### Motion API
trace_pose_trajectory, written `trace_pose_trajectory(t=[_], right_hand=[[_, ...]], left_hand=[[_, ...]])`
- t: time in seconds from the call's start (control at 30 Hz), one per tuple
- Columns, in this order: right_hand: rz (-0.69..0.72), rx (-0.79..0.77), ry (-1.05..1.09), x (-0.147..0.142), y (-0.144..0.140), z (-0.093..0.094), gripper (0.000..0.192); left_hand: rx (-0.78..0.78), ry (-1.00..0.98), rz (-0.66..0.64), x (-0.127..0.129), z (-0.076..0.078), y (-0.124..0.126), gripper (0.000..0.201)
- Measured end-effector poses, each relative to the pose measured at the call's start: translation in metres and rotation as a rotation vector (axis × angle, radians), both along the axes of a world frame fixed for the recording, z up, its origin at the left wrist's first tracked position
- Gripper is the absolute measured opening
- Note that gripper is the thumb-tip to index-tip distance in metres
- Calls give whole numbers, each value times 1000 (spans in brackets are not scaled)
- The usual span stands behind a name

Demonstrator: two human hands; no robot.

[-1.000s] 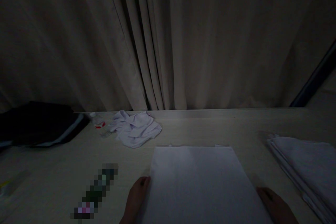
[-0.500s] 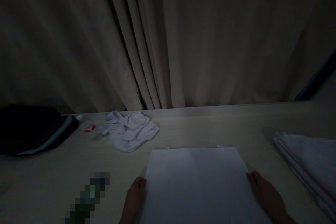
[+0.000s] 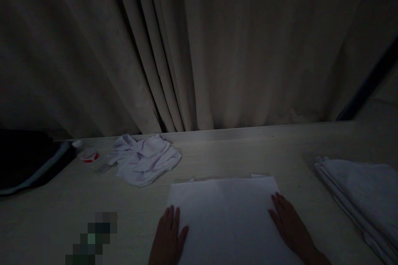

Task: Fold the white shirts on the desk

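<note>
Dim light falls on a pale wooden table (image 3: 236,153) that runs up against a long beige curtain (image 3: 217,49), whose folds bunch together above the table's far edge. On the near part of the table lies a flat white cloth (image 3: 226,215), folded into a smooth rectangle, and everything else sits around it.

The person's left hand (image 3: 169,238) rests palm down on the left edge of the white cloth, fingers stretched out straight and close together, gripping nothing. The right hand (image 3: 289,225) lies flat on the cloth's right side near its far corner, fingers likewise extended and slightly spread, pressing on the fabric rather than clutching it. Both hands touch the cloth.

Beyond the white cloth and to its left, a crumpled white garment (image 3: 141,161) sits in a loose heap near the curtain's foot. Just left of that heap lies a small clear plastic bottle (image 3: 90,158) with a red label, on its side. Further left still, well apart from the white cloth, a dark folded fabric (image 3: 27,161) with a pale stripe lies at the table's edge. To the right of the white cloth, apart from it, a stack of folded white cloths (image 3: 360,190) rests on the table. Near the left hand, to its left, is a blurred dark-green object (image 3: 91,238) I cannot make out.
</note>
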State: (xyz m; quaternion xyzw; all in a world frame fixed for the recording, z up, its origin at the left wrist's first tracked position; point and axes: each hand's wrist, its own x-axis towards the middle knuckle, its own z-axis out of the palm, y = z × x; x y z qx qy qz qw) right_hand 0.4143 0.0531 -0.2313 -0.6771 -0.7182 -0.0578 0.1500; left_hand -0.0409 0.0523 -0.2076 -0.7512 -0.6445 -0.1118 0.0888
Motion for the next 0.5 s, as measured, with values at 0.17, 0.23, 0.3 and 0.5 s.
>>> trace_pose_trajectory(t=[0.17,0.23,0.3,0.5], right_hand=[[6,10,1,-2,4,14,61],[6,20,9,-5,14,23,62],[16,16,26,-9,27,28,62],[12,29,19,-9,54,8,64]], left_hand=[[2,28,-9,1,12,7,63],[24,28,-22,6,21,19,63],[39,28,-35,12,28,33,62],[107,58,-14,11,12,60,64]])
